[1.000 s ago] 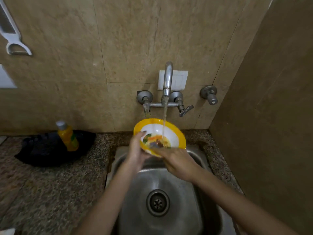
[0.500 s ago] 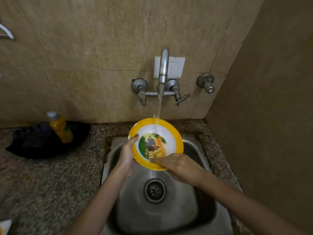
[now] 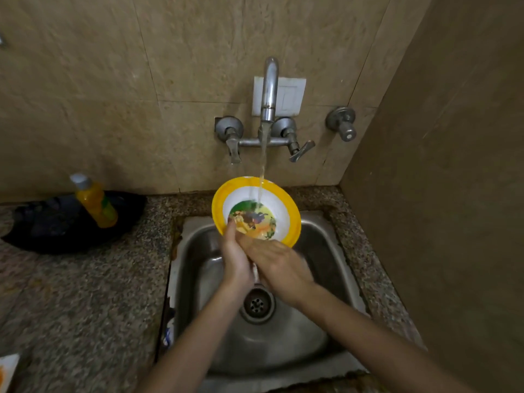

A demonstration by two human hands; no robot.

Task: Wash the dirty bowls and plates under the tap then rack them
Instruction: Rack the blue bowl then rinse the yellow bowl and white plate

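Observation:
A yellow-rimmed bowl (image 3: pixel 279 207) with a white wall and a coloured picture inside is tilted toward me over the steel sink (image 3: pixel 320 251). Water runs from the wall tap (image 3: pixel 269 89) onto its inner face. My left hand (image 3: pixel 235 259) grips the bowl's lower left rim, thumb inside. My right hand (image 3: pixel 279 268) lies over the lower rim with fingers reaching into the bowl, touching the picture. The bowl's underside is hidden.
A yellow bottle (image 3: pixel 96 202) leans on a dark cloth (image 3: pixel 51 225) on the speckled counter (image 3: pixel 85 293) at left. A white object's corner (image 3: pixel 7 370) shows at bottom left. A side wall (image 3: pixel 453 194) closes the right. The drain (image 3: pixel 256 303) sits mid-sink.
The bowl has tipped to face me more and its picture has rotated. My left hand has slid from the left rim to the lower rim, close against my right hand.

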